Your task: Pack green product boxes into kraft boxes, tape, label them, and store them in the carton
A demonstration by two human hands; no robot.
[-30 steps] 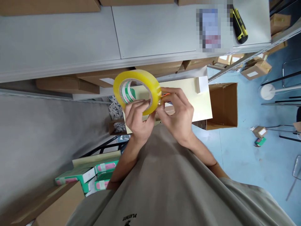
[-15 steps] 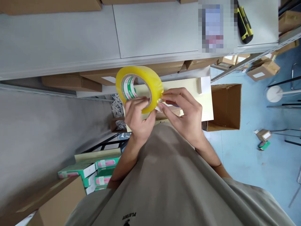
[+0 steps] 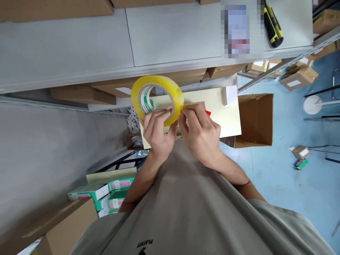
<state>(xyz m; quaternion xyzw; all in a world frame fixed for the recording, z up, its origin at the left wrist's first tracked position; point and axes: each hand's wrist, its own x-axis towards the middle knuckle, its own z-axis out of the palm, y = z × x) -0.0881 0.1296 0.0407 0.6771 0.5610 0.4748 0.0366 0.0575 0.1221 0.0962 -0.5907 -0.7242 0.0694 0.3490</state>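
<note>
A yellow roll of tape (image 3: 175, 92) with a green-and-white core is held up in front of my chest. My left hand (image 3: 158, 132) grips its lower edge, thumb inside the core. My right hand (image 3: 201, 134) is closed at the roll's right side, fingertips against the tape, and holds a small tool with an orange tip (image 3: 207, 112). A small brown cardboard piece (image 3: 195, 105) shows just above my right fingers. Behind the hands lies a pale cream board (image 3: 220, 113).
A grey shelf (image 3: 79, 46) spans the top, carrying a yellow-and-black utility knife (image 3: 273, 24). An open cardboard box (image 3: 255, 118) stands on the blue floor at right. Green-and-pink boxes (image 3: 106, 193) and brown cartons (image 3: 66, 230) sit lower left. Small boxes (image 3: 299, 76) lie on racks at right.
My right hand has curled in tighter against the roll's right edge, and the orange tip is visible again. The roll has stayed at about the same place.
</note>
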